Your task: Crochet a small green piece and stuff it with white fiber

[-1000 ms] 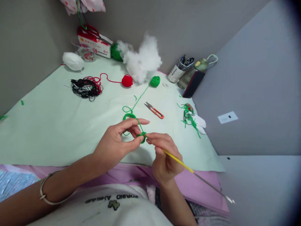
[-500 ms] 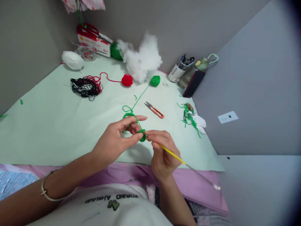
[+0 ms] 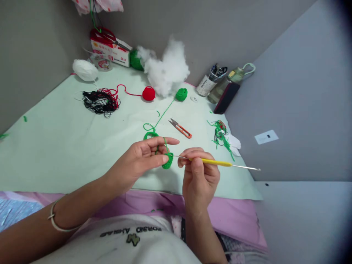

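Note:
My left hand (image 3: 140,159) pinches a small green crochet piece (image 3: 168,161) between thumb and fingers, with green yarn looped over the index finger. That yarn runs back across the table to a small green yarn ball (image 3: 181,94). My right hand (image 3: 200,176) is closed round a yellow-handled crochet hook (image 3: 217,162), held nearly level, its metal tip at the green piece. Both hands hover above the near edge of the pale green mat (image 3: 68,146).
Orange thread snips (image 3: 180,128) lie just beyond my hands. Farther back are a red yarn ball (image 3: 148,94), a black and red thread tangle (image 3: 100,101), a white yarn ball (image 3: 85,70), white stuffing (image 3: 167,69), a red and white box (image 3: 110,49), a pen cup (image 3: 210,81) and green scraps (image 3: 221,136).
My right hand turned the hook from slanting down to the right to nearly level and drew it a little to the right. The green piece now hangs free below my left thumb.

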`<state>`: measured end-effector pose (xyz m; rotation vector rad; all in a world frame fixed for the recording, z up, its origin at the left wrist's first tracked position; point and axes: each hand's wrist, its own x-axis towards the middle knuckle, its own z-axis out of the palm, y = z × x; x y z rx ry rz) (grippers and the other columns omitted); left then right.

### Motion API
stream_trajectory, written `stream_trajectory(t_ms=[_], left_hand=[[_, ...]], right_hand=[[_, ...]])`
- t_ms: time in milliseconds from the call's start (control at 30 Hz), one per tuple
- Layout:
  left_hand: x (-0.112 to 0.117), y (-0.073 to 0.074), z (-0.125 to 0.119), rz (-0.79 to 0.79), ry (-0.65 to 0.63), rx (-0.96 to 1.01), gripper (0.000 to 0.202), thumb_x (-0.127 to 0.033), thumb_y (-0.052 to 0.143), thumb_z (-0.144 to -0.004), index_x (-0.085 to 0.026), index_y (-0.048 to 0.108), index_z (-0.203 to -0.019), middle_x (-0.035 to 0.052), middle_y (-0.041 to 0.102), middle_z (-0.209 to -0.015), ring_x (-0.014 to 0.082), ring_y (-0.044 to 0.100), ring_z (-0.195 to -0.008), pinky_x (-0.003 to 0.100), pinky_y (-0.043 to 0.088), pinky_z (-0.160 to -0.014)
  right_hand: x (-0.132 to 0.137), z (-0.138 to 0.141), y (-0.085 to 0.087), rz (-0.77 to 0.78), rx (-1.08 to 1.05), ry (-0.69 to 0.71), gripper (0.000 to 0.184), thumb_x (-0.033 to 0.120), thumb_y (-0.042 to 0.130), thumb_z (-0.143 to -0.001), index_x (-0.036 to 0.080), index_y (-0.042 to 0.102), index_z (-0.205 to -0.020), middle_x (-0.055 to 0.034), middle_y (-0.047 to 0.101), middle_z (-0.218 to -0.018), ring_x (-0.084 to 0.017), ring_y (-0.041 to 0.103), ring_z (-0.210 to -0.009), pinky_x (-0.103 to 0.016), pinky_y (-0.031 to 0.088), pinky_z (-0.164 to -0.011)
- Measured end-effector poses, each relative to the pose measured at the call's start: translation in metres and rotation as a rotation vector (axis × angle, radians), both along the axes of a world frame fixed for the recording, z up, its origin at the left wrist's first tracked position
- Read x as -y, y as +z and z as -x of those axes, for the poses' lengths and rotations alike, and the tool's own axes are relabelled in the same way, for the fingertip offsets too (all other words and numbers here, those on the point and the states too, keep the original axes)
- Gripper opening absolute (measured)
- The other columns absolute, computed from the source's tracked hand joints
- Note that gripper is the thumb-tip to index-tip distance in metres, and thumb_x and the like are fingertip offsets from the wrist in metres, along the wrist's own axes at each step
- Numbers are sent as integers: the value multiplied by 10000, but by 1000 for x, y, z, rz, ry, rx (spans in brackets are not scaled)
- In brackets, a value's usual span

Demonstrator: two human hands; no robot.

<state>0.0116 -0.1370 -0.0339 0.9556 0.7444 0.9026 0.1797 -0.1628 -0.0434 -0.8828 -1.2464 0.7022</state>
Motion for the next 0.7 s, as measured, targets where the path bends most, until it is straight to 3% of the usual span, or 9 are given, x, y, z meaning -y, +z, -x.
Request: stream_trajectory(t_ms=[300,433,567,700], left_hand=[[-1,10,1,-341,104,-451,413,-172,636,-854,-247,727,-1250,-20,575,-841,150,540,-811,300,455,-809],[0,14,1,-453,151,-526,433,-133,627,-818,-239,734,-1224,-23,574,-843,137,499,-759,290,453,-788],[0,8,0,-266,-6,-389,429,-164,631,-858,-270,731,-1262,-27,556,-831,133,528,-774,284,456,-775],[2,-4,3,-113,-68,-221,367,-281,645,-930,-294,724,-1289,26,655,-1031,177,594,-939,303,468,-794]], right_hand=[[4,-4,5,60,23,-4,171,213,612,-997,228,763,-918,-16,693,-814,-139,607,-693,-316,489,-634],[5,-6,7,77,-38,6,160,216,633,-986,225,776,-913,-18,698,-812,-128,602,-677,-296,488,-617],[2,-3,2,114,-116,63,158,260,636,-982,217,755,-888,-15,686,-800,-116,605,-641,-268,515,-579],[0,0,-3,133,-94,47,162,280,630,-987,214,748,-898,-21,694,-831,-117,631,-660,-269,558,-604]])
